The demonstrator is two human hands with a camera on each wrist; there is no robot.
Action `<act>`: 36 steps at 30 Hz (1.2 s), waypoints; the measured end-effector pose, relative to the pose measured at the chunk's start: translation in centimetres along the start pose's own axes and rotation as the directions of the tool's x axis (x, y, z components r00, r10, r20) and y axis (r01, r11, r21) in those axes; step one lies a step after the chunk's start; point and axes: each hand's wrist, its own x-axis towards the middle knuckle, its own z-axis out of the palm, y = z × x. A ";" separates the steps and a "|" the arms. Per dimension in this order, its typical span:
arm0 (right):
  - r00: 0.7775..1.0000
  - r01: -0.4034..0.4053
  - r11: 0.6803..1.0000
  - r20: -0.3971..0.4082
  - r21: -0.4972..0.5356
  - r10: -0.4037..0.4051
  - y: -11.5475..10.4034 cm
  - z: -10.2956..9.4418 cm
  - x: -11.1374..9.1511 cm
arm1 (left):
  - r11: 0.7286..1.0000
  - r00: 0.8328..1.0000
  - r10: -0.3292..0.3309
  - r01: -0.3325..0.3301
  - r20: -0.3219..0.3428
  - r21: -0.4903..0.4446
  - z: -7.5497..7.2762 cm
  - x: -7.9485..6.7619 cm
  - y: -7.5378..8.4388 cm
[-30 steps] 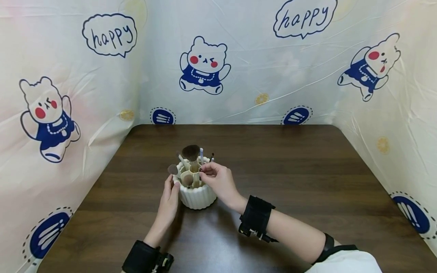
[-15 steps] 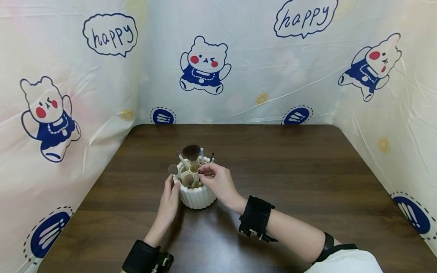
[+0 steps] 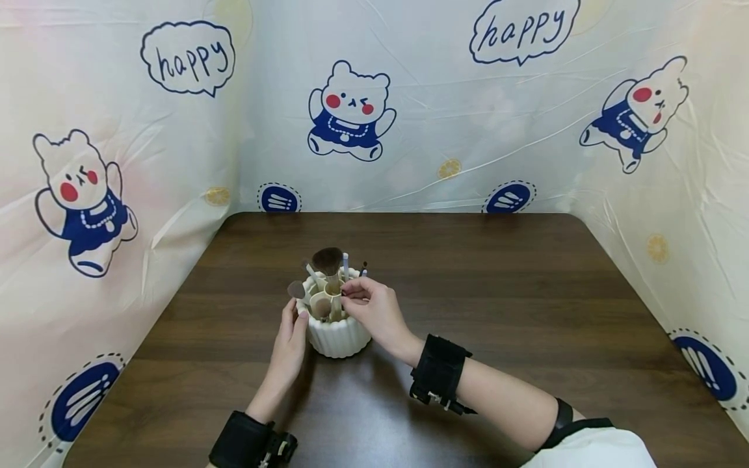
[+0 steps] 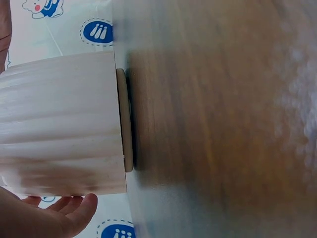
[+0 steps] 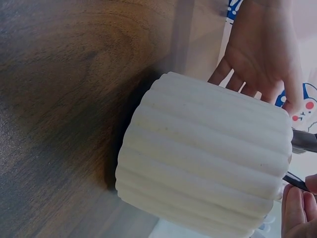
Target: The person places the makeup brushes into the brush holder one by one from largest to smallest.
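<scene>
A white ribbed brush holder (image 3: 339,341) stands upright on the table, filled with several makeup brushes (image 3: 327,261). My left hand (image 3: 288,348) holds its left side, thumb toward the front and fingers farther back. The left wrist view shows that hand's fingertips against the ribbed wall. At the holder's right rim, my right hand (image 3: 377,312) pinches a slim makeup brush. Only a thin dark part of this brush (image 5: 295,181) shows by the fingers in the right wrist view; its lower end is hidden inside the holder.
The dark wooden table (image 3: 497,292) spreads out around the holder. Pale curtains (image 3: 421,117) printed with bears hang behind it and at both sides. Black straps (image 3: 440,374) circle both wrists.
Almost nothing has shifted. Both hands stay at the holder, with the right fingertips moving only very slightly at the rim.
</scene>
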 end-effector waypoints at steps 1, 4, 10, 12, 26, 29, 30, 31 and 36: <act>1.000 -0.004 1.000 -0.001 0.005 0.004 0.1 0.0 0.0 | 1.000 1.000 -0.003 0.003 0.000 0.003 0.0 0.0 0.0; 1.000 0.003 1.000 -0.003 0.014 -0.003 0.1 -0.1 0.0 | 1.000 1.000 -0.011 0.011 0.001 0.009 -0.1 0.1 -0.1; 1.000 0.004 1.000 -0.007 0.018 -0.004 0.2 -0.2 0.2 | 1.000 1.000 -0.015 0.014 0.012 0.009 -0.2 0.2 -0.2; 1.000 0.003 1.000 -0.009 0.016 -0.003 0.2 -0.3 0.2 | 1.000 1.000 -0.011 0.011 0.015 0.007 -0.3 0.2 -0.2; 0.999 -0.028 0.999 -0.016 0.026 0.028 0.1 -0.7 0.4 | 0.999 1.000 -0.010 0.009 0.022 0.031 -0.4 0.1 -0.3; 0.999 -0.027 0.999 -0.019 0.036 0.028 0.1 -0.7 0.5 | 0.999 1.000 -0.008 0.007 0.024 0.044 -0.4 0.1 -0.3; 0.999 -0.027 0.999 -0.020 0.038 0.028 0.1 -0.7 0.5 | 0.999 1.000 -0.007 0.006 0.024 0.047 -0.5 0.1 -0.3; 0.999 -0.027 0.999 -0.021 0.037 0.027 0.2 -0.7 0.6 | 0.999 1.000 -0.006 0.005 0.024 0.049 -0.5 0.1 -0.3; 0.999 -0.022 0.999 -0.028 0.035 0.023 0.4 -0.7 0.7 | 0.998 1.000 0.001 -0.002 0.023 0.055 -0.6 0.3 -0.3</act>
